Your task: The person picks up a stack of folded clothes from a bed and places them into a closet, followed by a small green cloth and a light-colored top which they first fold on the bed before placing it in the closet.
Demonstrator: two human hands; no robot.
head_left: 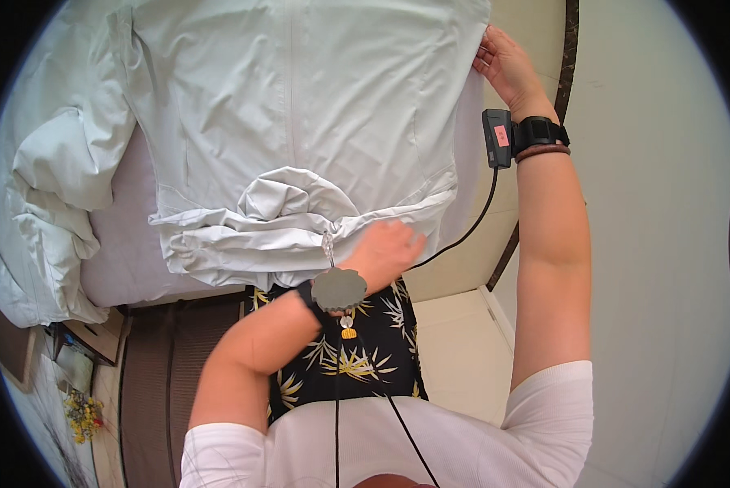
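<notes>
A pale grey jacket (349,98) lies spread over a bed, with a seam down its middle. Its near edge is bunched in folds, including a rounded gathered part (292,195). One sleeve (64,163) trails crumpled at the left. My left hand (385,248) is over the right part of the near folds; motion blurs its fingers, so their grip is unclear. At the far right, my right hand (507,69) has its fingers curled closed on the jacket's side edge.
A lavender sheet (125,236) shows beneath the jacket. Close to my front hang black cords and a grey scalloped disc (338,290). A black cable (483,215) runs from the small box (497,138) at my right wrist. Yellow flowers (83,415) stand low left; a pale wall (649,203) rises right.
</notes>
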